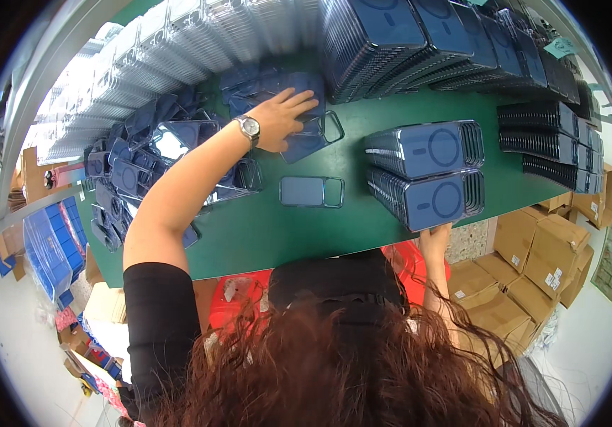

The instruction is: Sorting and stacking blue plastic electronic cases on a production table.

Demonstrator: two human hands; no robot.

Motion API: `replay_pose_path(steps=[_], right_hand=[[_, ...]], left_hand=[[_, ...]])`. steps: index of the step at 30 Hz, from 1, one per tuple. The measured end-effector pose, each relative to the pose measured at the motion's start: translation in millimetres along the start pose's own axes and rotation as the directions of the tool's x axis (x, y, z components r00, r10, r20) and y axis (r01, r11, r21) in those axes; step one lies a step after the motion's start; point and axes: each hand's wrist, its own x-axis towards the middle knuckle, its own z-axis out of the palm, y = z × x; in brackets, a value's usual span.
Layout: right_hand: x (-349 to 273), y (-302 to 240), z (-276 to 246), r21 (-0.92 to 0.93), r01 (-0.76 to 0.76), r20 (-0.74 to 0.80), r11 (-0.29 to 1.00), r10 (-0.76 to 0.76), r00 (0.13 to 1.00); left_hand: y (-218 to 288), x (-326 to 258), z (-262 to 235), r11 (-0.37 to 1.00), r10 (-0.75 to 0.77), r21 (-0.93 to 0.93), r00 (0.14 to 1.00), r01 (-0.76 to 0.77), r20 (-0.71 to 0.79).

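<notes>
Dark blue see-through phone cases are spread over the green table (320, 238). My left hand (281, 119), with a wristwatch (250, 127) on its wrist, reaches far forward, fingers spread over loose phone cases (304, 146) in the middle. One single phone case (302, 191) lies flat nearer to me. To the right stand two rows of phone cases packed upright, a farther row (430, 148) and a nearer row (434, 202). My right hand (434, 242) is at the table's front edge, just below the nearer row; its fingertips are partly hidden, so its grip does not show.
A jumbled heap of phone cases (132, 167) lies at the left. Long rows of clear cases (156, 53) and dark blue cases (391, 32) line the back. More stacked cases (541, 132) stand at the right. Cardboard boxes (534, 249) and red bins (238, 302) are below the table.
</notes>
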Motion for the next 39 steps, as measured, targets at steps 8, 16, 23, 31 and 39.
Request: replay_pose_path(steps=[8, 16, 23, 31, 39], right_hand=[[9.6, -3.6, -3.5, -0.001, -0.015, -0.039, 1.0, 0.015, 0.999], [18.2, -3.7, -5.8, -0.075, 0.031, -0.075, 0.997, -0.036, 0.996], [19.8, 1.3, -0.2, -0.083, 0.117, -0.086, 0.99, -0.124, 0.989], [56.2, 28.6, -6.2, -0.034, -0.028, -0.17, 0.999, 0.022, 0.985], [85.7, 44.4, -1.0, -0.033, -0.283, -0.082, 0.958, 0.28, 0.956]], left_hand=[[51.9, 6.3, -4.9, 0.994, 0.041, -0.087, 0.979, -0.059, -0.199], [144.5, 29.5, 18.1, 0.834, -0.542, -0.356, 0.746, 0.421, -0.387], [129.4, 60.1, 82.3, 0.721, -0.685, -0.378, 0.678, 0.58, -0.266], [110.8, 27.3, 81.1, 0.76, -0.648, -0.268, 0.715, 0.592, -0.261], [120.8, 34.1, 79.1, 0.652, -0.757, -0.125, 0.65, 0.748, -0.067]])
